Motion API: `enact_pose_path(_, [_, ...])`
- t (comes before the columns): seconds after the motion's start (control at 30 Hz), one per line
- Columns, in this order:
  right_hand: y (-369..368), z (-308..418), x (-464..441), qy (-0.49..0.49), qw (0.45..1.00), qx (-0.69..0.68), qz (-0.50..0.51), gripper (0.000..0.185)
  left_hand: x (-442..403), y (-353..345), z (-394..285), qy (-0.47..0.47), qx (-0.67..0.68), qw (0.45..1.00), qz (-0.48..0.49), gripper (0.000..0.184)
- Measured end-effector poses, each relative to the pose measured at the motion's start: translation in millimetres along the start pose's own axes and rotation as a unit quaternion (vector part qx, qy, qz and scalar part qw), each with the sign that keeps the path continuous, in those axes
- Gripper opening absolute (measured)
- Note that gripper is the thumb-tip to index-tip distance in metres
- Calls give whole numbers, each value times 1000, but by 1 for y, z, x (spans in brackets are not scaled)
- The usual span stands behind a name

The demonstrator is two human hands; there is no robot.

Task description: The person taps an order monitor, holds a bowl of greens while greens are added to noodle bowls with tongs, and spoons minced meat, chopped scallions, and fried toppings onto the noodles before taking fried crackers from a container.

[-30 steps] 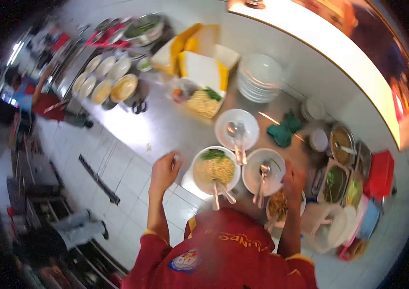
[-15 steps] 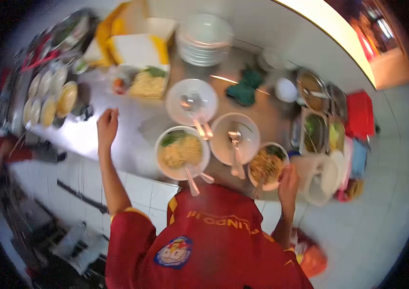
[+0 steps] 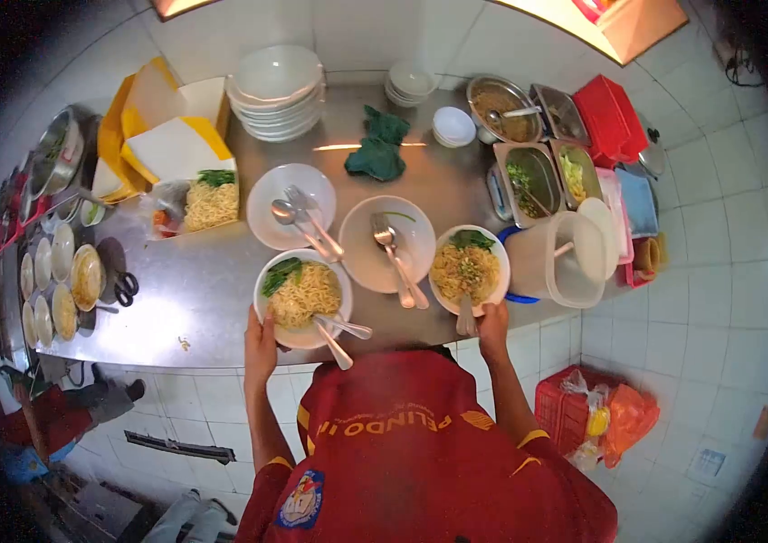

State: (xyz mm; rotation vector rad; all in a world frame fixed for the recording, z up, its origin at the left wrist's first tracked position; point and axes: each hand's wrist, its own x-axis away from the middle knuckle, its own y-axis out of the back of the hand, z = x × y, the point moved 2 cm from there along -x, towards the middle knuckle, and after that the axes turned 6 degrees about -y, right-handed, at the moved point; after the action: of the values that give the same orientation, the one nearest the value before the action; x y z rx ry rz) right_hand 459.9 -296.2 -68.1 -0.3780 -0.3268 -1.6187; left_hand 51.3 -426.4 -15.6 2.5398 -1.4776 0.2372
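Note:
My left hand (image 3: 260, 342) is closed on the rim of a white bowl of noodles (image 3: 305, 297), its thumb on the near-left edge. Green leaves lie on those noodles, and a fork and spoon (image 3: 334, 342) stick out toward me. At the right, my right hand (image 3: 493, 329) grips the near edge of a smaller noodle bowl (image 3: 465, 273), topped with greens and brown bits, with one utensil handle showing. Between and behind them are a deep white bowl (image 3: 370, 258) and a shallower one (image 3: 266, 213), each holding a fork and spoon.
A yellow-and-white box (image 3: 180, 149) with noodles and stacked plates (image 3: 277, 100) stand at the back left. Small bowls (image 3: 62, 249) and scissors (image 3: 127, 288) lie far left. A green cloth (image 3: 376, 158), steel pans (image 3: 529, 181) and a plastic tub (image 3: 574, 271) are further right.
My left hand has come down from above the left of the counter to the left noodle bowl and taken hold of it. My right hand stays at the right bowl. The view has shifted.

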Motion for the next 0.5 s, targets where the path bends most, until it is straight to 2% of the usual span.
enact_pose_path(0.07, [4,9,5,13,987,135,-89,30,-2,-2,-4,3,-36,999,0,30])
enact_pose_path(0.13, [7,26,17,61,990,94,-82,29,-1,1,5,-9,-23,1000,-15,31])
enact_pose_path(0.2, [27,43,18,176,956,223,-70,27,0,0,11,2,31,999,-9,32])
enact_pose_path(0.3, [10,110,43,172,942,281,-68,32,4,4,13,-14,4,1000,-23,35])
enact_pose_path(0.33, [-8,140,54,174,942,284,-34,32,6,5,11,-9,-20,999,-26,36])
enact_pose_path(0.37, [-28,163,61,176,942,287,1,32,6,7,9,-63,-104,990,-69,37])
enact_pose_path(0.4, [-45,179,65,180,941,285,11,32,9,9,5,-65,-105,989,-79,37])
enact_pose_path(0.47, [-84,194,70,67,953,264,134,30,17,18,-13,-117,-98,976,-152,35])
enact_pose_path(0.5, [-109,195,79,46,947,296,114,29,26,22,-36,-46,-11,992,-114,35])
